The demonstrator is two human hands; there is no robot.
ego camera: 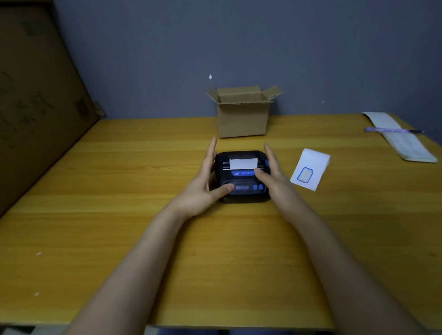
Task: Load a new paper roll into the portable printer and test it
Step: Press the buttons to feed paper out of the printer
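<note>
A small black portable printer (243,192) sits on the yellow wooden table (140,226), lid down, with a short white strip of paper (243,162) sticking out of its slot. My left hand (205,187) cups the printer's left side, fingers straight along it and thumb resting on the front panel by the display. My right hand (270,174) flanks the right side, its thumb on the blue label strip. Both hands touch the printer with fingers extended.
An open cardboard box (242,118) stands behind the printer against the wall. A white paper slip with a blue rectangle (310,169) lies to the right. Farther right are a long paper pad (403,142) and a purple pen (391,129). A large cardboard sheet (19,104) leans at left.
</note>
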